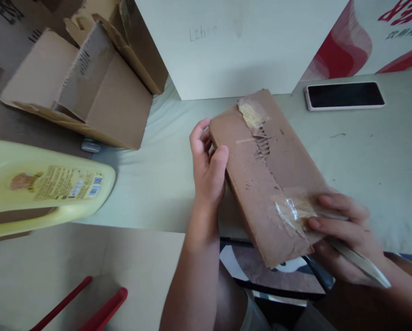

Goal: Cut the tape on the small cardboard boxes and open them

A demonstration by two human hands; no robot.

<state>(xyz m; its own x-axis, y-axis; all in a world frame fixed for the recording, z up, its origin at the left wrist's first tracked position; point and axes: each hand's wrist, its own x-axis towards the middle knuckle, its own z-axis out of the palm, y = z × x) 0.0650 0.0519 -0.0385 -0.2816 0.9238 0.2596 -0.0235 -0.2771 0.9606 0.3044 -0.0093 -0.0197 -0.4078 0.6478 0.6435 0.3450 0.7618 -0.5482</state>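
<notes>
A flat brown cardboard box (pixel 278 170) is held tilted above the edge of the pale green surface. Clear tape covers its upper end and its lower right part, and a torn, wrinkled seam runs between them. My left hand (pixel 209 161) grips the box's left edge, thumb on the near side and fingers curled behind. At the lower right corner, my right hand (pixel 347 234) presses fingertips on the taped end. A thin pale tool (pixel 361 264), perhaps a knife, lies within the right hand and points down to the right.
A white box (pixel 240 50) stands behind, with a phone (pixel 346 96) at right. Open cardboard boxes (pixel 119 96) sit at upper left, above a yellow jug (pixel 47 184). Red bars (pixel 105 308) show at lower left. A red-and-white carton (pixel 381 37) is at upper right.
</notes>
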